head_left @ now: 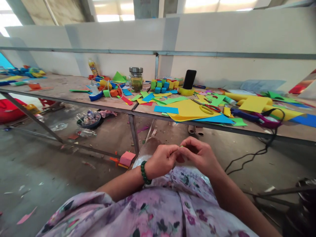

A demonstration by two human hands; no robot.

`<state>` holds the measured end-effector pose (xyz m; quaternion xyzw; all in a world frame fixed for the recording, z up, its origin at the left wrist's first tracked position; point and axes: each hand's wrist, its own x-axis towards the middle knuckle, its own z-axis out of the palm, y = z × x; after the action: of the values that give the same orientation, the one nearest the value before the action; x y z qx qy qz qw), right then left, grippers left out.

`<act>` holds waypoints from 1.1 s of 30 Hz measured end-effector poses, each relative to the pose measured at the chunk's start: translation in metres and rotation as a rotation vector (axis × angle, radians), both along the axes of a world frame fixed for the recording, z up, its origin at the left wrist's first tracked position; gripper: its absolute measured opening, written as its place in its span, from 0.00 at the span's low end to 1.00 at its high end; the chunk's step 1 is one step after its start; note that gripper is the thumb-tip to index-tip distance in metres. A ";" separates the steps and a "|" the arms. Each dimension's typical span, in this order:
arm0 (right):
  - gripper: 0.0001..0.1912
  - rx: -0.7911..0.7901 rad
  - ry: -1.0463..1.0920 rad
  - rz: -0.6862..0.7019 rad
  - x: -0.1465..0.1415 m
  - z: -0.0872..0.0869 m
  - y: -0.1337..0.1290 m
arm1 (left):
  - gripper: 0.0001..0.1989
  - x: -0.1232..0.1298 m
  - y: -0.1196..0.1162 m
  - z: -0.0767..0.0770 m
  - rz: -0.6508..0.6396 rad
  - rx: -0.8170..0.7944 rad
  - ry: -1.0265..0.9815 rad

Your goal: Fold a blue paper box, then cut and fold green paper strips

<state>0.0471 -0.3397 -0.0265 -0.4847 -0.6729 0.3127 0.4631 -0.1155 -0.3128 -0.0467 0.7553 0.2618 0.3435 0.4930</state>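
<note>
My left hand and my right hand meet above my lap, in front of the table edge. Both are closed in a pinch with the fingertips together. A tiny green piece shows between them; most of it is hidden by the fingers, so its kind cannot be made out. Something reddish is partly visible just below the fingertips. Nearest on the table lie yellow foam sheets, a blue strip and scissors with red and yellow handles.
Small coloured blocks, a glass jar and a phone stand on the table. At right a glue gun trails a black cord off the edge. A basin and scraps lie on the floor.
</note>
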 end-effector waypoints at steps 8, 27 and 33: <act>0.12 0.063 0.415 -0.194 0.016 -0.015 0.014 | 0.36 -0.018 0.027 0.000 -0.195 -0.218 -0.295; 0.08 0.052 0.239 -0.052 0.006 -0.011 0.003 | 0.13 -0.004 0.006 -0.006 0.131 0.357 0.117; 0.05 0.173 0.186 -0.130 -0.002 -0.006 -0.004 | 0.11 -0.002 0.001 -0.001 0.139 0.400 0.067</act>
<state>0.0446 -0.3439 -0.0327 -0.4546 -0.6186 0.2666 0.5828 -0.1175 -0.3116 -0.0474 0.8293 0.2563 0.3964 0.2993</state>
